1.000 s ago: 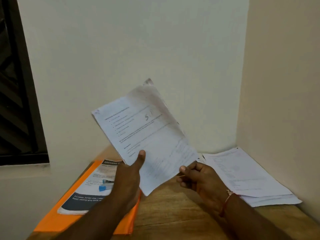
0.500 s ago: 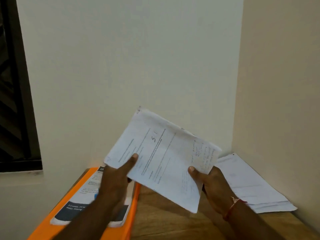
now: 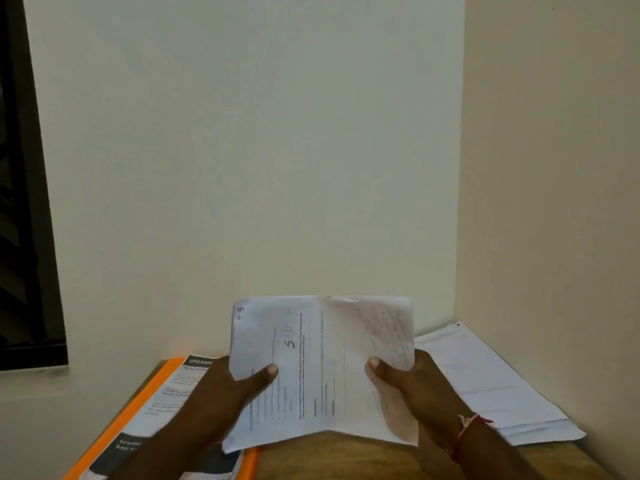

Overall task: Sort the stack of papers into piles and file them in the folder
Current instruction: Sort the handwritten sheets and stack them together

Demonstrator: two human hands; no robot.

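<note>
A printed white sheet (image 3: 322,368) with handwriting is held up above the wooden table (image 3: 346,455), turned sideways and creased down its middle. My left hand (image 3: 221,400) grips its left edge with the thumb on the front. My right hand (image 3: 415,389) grips its right edge the same way. An orange folder (image 3: 114,434) lies at the left with a printed leaflet (image 3: 162,403) on top. A pile of white papers (image 3: 485,386) lies at the right against the wall.
Walls close in the table at the back and right, forming a corner. A dark window (image 3: 20,202) sits in the left wall. Bare wood shows between the folder and the paper pile.
The sheet has turned from tilted upright to sideways and come lower. My right hand has moved up to grip its right edge. The view has tilted upward.
</note>
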